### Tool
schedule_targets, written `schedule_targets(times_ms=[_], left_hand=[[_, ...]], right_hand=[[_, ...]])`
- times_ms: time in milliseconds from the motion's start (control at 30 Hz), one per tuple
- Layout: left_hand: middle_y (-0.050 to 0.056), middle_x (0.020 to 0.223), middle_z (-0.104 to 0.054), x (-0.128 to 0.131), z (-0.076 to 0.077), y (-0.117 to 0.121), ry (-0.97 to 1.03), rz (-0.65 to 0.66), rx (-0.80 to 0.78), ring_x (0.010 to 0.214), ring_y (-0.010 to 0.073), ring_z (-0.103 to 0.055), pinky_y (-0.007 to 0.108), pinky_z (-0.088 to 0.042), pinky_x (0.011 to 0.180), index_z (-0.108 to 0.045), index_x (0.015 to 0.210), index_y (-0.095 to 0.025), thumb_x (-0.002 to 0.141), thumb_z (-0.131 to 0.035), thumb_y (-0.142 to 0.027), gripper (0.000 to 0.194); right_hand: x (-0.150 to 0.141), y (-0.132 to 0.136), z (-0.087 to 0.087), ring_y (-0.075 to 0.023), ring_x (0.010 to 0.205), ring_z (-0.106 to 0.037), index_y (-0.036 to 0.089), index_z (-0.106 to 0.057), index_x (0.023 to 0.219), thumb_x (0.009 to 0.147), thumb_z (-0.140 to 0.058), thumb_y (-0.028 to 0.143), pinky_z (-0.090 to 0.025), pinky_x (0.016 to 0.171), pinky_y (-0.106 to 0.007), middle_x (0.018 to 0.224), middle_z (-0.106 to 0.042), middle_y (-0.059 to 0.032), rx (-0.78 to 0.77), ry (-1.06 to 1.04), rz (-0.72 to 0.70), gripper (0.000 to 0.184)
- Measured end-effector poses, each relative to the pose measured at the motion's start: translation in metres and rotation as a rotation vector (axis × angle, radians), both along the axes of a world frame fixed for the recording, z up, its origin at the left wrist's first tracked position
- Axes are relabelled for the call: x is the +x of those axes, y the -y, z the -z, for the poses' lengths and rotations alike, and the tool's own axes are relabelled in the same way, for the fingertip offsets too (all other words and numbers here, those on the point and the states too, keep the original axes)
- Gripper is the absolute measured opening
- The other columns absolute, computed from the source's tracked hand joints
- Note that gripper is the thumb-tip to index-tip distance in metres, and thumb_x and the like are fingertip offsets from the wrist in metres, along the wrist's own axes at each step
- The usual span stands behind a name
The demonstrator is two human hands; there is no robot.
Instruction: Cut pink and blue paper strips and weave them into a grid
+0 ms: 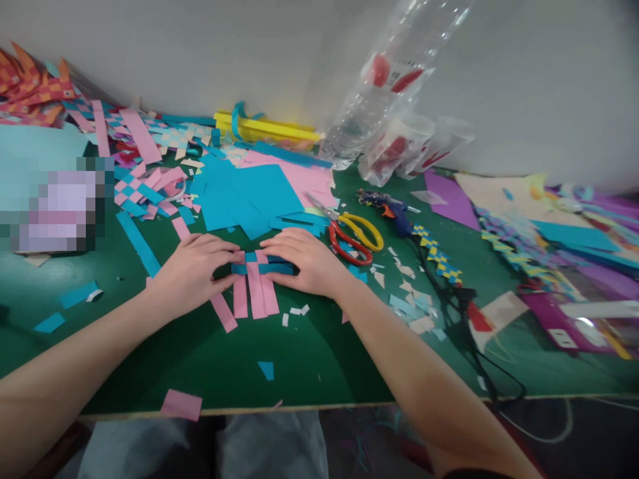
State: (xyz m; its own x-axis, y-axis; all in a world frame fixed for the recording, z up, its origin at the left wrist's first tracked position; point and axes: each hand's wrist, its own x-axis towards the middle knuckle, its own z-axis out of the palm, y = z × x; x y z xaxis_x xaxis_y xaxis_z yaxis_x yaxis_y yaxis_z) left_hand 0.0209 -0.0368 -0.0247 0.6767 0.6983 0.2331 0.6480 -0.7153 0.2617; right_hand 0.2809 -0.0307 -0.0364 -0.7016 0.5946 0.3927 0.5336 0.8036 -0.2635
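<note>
Pink and blue paper strips [255, 286] lie crossed over and under one another on the green table, forming a small weave. My left hand [192, 273] has its fingers closed on the weave's left side, thumb below and fingertips above. At the right side, my right hand [304, 263] grips the blue strips [279, 267] the same way. Several pink strip ends hang down toward me from between the hands. A loose pink strip [223, 313] slants out from under my left hand. Beyond my left hand lies a long blue strip [138, 243].
Red-and-yellow-handled scissors [352, 233] lie just beyond my right hand. A glue gun [392, 209] with a black cable is farther right. Blue paper sheets [249, 193] spread behind. Clear plastic bottles [379, 100] and cups stand by the wall. Paper scraps [412, 299] litter the right.
</note>
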Motion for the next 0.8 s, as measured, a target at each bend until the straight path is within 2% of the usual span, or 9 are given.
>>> schedule_targets(times_ms=[133, 300, 533, 733, 800], left_hand=[[0.008, 0.12, -0.067, 0.0006, -0.0003, 0.0009, -0.037, 0.018, 0.01, 0.112, 0.0276, -0.06, 0.046, -0.042, 0.094, -0.068, 0.109, -0.021, 0.093, -0.053, -0.039, 0.029], [0.008, 0.119, -0.067, 0.0009, -0.0013, 0.0006, -0.05, 0.037, 0.012, 0.112, 0.0275, -0.059, 0.046, -0.041, 0.094, -0.068, 0.111, -0.021, 0.094, -0.053, -0.038, 0.028], [0.008, 0.119, -0.067, 0.0014, 0.0003, 0.0, -0.034, 0.054, -0.004, 0.111, 0.0277, -0.06, 0.046, -0.041, 0.095, -0.068, 0.11, -0.021, 0.095, -0.051, -0.041, 0.031], [0.01, 0.125, -0.065, -0.0037, -0.0045, -0.0024, -0.017, 0.009, 0.002, 0.118, 0.0295, -0.056, 0.045, -0.038, 0.098, -0.063, 0.118, -0.021, 0.091, -0.055, -0.055, 0.044], [0.009, 0.12, -0.067, -0.0082, -0.0084, -0.0052, -0.01, -0.035, 0.003, 0.113, 0.029, -0.059, 0.045, -0.038, 0.097, -0.064, 0.116, -0.022, 0.089, -0.055, -0.059, 0.046]], right_hand=[[0.0004, 0.0003, -0.0001, -0.0247, 0.114, -0.061, 0.019, -0.066, 0.115, 0.09, -0.061, 0.042, -0.044, 0.105, -0.048, 0.121, -0.07, -0.0089, 0.009, 0.006, -0.004, 0.035], [-0.0026, 0.0008, 0.0, -0.0249, 0.112, -0.061, 0.014, -0.068, 0.111, 0.09, -0.061, 0.039, -0.045, 0.103, -0.046, 0.119, -0.07, -0.0107, 0.035, 0.003, -0.042, 0.033], [-0.006, 0.003, -0.0012, -0.0244, 0.115, -0.06, 0.017, -0.067, 0.113, 0.092, -0.058, 0.04, -0.044, 0.103, -0.047, 0.122, -0.068, -0.0097, -0.011, 0.023, -0.057, 0.032], [-0.0053, 0.0049, -0.0037, -0.0239, 0.119, -0.059, 0.02, -0.064, 0.117, 0.091, -0.059, 0.039, -0.04, 0.107, -0.049, 0.127, -0.066, -0.0093, 0.012, -0.031, -0.045, 0.033], [-0.0058, 0.006, -0.005, -0.0234, 0.118, -0.06, 0.02, -0.065, 0.116, 0.09, -0.06, 0.039, -0.038, 0.11, -0.049, 0.125, -0.067, -0.0093, 0.039, -0.052, -0.04, 0.032]])
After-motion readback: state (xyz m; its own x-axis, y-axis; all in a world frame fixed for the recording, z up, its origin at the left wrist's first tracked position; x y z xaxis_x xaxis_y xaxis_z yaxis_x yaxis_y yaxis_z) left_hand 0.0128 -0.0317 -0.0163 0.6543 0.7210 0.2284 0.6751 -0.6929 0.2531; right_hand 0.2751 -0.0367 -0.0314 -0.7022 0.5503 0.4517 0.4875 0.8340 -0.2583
